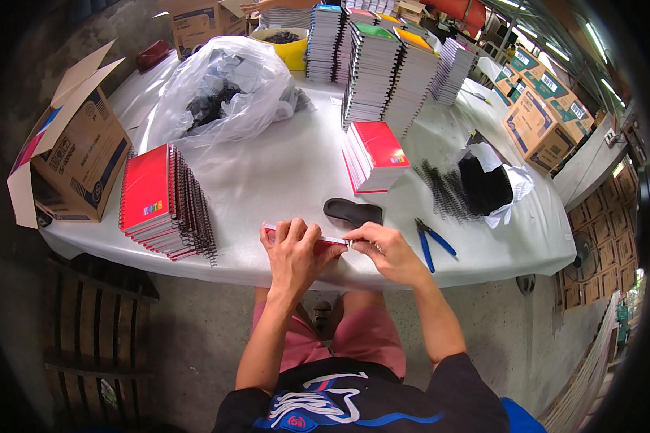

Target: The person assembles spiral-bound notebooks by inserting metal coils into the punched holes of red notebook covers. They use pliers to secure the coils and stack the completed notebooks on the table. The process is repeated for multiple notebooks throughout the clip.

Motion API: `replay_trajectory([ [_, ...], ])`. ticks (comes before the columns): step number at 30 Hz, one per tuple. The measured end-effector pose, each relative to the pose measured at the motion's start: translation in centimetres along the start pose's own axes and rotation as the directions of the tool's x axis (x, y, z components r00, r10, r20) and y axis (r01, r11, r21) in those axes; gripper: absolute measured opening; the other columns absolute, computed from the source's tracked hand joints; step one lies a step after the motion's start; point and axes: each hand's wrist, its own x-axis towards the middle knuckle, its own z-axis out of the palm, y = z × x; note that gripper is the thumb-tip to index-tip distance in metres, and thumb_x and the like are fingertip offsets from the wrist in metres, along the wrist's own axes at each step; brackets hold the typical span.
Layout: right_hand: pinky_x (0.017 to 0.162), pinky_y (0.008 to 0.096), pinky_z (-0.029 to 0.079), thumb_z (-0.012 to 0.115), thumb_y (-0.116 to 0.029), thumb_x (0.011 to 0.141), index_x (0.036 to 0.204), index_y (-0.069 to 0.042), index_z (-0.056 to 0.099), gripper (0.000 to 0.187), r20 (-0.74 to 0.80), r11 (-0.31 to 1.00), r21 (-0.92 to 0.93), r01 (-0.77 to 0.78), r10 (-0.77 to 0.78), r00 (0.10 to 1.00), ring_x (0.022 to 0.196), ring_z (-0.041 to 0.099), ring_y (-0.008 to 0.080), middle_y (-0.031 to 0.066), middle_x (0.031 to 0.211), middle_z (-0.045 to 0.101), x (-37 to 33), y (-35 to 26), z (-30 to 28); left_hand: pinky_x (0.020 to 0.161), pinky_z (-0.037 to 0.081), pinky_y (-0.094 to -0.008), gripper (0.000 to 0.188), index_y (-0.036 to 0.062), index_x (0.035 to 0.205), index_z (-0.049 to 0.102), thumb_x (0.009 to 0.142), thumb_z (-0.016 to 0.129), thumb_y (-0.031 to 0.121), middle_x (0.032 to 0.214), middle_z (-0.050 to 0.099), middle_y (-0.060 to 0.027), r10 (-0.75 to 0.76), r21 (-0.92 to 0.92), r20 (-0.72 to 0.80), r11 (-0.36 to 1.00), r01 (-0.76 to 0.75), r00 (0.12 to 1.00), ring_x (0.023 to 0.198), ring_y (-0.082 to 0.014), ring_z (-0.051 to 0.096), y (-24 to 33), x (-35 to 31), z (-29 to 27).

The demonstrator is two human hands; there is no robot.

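Note:
At the table's near edge, my left hand (294, 249) is closed around a thin red-covered notebook (332, 239), held edge-on with its row of edge holes upward. My right hand (386, 252) pinches at the notebook's right end; what sits between those fingertips is too small to make out. Just beyond lies a dark oblong object (352, 211) with rounded ends. Pliers with blue handles (427, 252) rest to the right of my right hand. Black spiral coils (444, 189) lie farther right, beside a black bundle (486, 186) in white paper.
Coil-bound red notebooks (146, 189) are stacked at left, by an open cardboard box (83, 155). A red-covered stack (377, 153) and tall notebook piles (372, 72) stand ahead. A clear plastic bag (227, 94) and yellow tub (292, 52) are farther back. Another person's arm (267, 6) shows there.

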Motion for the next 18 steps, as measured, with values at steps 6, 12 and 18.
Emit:
replay_trajectory([
  [6, 0.080, 0.0329, 0.048, 0.055, -0.012, 0.087, 0.113, -0.011, 0.061, 0.027, 0.115, 0.926, -0.368, -0.082, 0.133, 0.984, 0.098, 0.059, 0.0246, 0.0080, 0.105, 0.062, 3.0, 2.4, -2.2, 0.087, 0.033, -0.0419, 0.053, 0.0111, 0.077, 0.058, 0.058, 0.075, 0.058, 0.098, 0.052, -0.0047, 0.011, -0.058, -0.082, 0.998, -0.016, 0.997, 0.097, -0.0252, 0.047, -0.5, 0.1, -0.4],
  [12, 0.078, 0.0450, 0.053, 0.061, 0.000, 0.076, 0.108, -0.007, 0.063, 0.034, -0.170, 0.898, -0.437, -0.043, -0.035, 0.985, 0.094, 0.064, 0.0301, 0.0103, 0.101, 0.066, 3.2, 8.0, -0.6, 0.090, 0.032, -0.0436, 0.056, 0.0081, 0.075, 0.055, 0.058, 0.075, 0.058, 0.101, 0.051, -0.0059, 0.030, -0.108, -0.074, 0.993, -0.037, 0.997, 0.099, -0.0270, 0.046, -0.3, 0.3, -0.6],
  [18, 0.069, 0.0304, 0.056, 0.060, 0.011, 0.073, 0.089, 0.003, 0.068, 0.020, 0.093, 0.541, 0.833, -0.117, 0.072, 0.993, 0.079, 0.067, 0.0182, 0.0120, 0.084, 0.069, 2.5, 5.0, 0.3, 0.101, 0.024, -0.0521, 0.052, 0.0096, 0.080, 0.057, 0.064, 0.073, 0.056, 0.106, 0.050, -0.0055, 0.012, -0.178, 0.025, 0.984, -0.007, 1.000, 0.109, -0.0258, 0.045, -1.2, 0.0, -0.5],
])
